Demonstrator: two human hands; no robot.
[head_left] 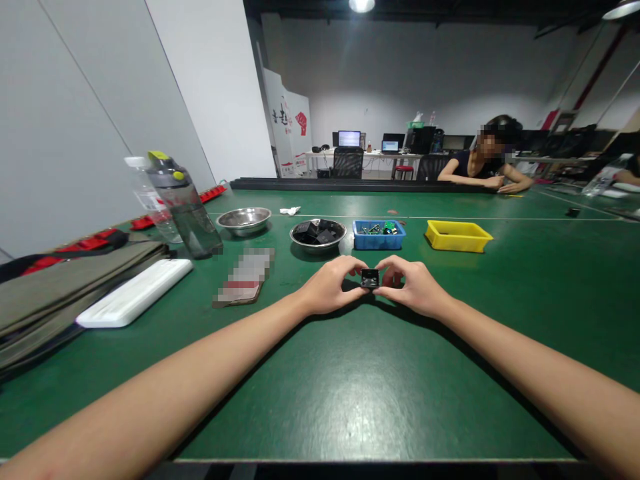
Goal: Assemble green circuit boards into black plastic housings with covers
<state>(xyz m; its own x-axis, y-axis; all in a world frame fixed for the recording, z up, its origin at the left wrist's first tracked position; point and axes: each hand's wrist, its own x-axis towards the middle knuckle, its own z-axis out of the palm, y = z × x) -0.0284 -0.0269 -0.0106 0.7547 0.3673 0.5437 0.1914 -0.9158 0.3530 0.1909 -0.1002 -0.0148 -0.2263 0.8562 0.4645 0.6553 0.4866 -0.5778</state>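
Observation:
Between my two hands is a small black box-shaped part point(370, 279), its open side with something shiny inside facing me. My left hand point(333, 283) pinches its left edge between thumb and fingers. On the opposite edge, my right hand point(414, 285) grips it the same way. Just beyond stands a metal bowl point(319, 249) heaped with black square parts point(316, 232). Beside that bowl is a blue bin point(379, 241) holding small metal and green pieces point(385, 229). A yellow bin point(459, 239) stands farther right; its inside shows only partly.
At left are a second metal bowl point(245, 222), a grey water bottle point(185, 207), a clear plastic bottle point(155, 200), a blurred phone-like item point(245, 277), a white slab-like case point(135, 293) and a bag point(75, 287). Across the green table point(330, 393) sits another person point(485, 160).

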